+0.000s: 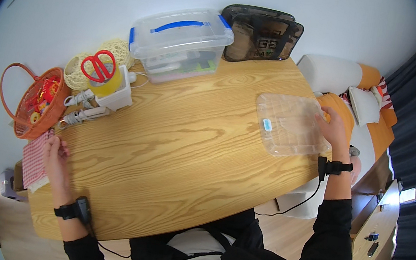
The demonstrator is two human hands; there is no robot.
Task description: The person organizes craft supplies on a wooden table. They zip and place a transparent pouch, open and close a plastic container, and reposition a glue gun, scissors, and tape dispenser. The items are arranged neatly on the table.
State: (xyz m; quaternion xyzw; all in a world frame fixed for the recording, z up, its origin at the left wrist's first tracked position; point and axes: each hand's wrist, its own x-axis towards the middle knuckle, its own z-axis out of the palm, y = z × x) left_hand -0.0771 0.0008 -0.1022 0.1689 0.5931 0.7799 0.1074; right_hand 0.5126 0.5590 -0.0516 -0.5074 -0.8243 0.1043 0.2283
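My left hand [54, 153] is at the table's left end, over the edge of a red-and-white checked cloth [32, 158] with a pale fringe. Its fingers are bent, and I cannot tell whether they pinch the cloth. On the right, my right hand [332, 128] grips the right edge of a clear, shallow plastic lid or tray [293, 128]. The thumb lies over the rim, while the other fingers are partly hidden. A small blue-and-white sticker [267, 124] marks its left side. The clear piece lies by the right edge of the wooden table [171, 157].
An orange basket [42, 117] holds red ornaments. Beside it are corded white items [85, 115], a white container [121, 93], yellow tape [108, 84] and red-handled scissors [98, 67]. A lidded clear bin [183, 53] and dark translucent bags [264, 37] stand by the wall. A sofa [329, 71] is rightward.
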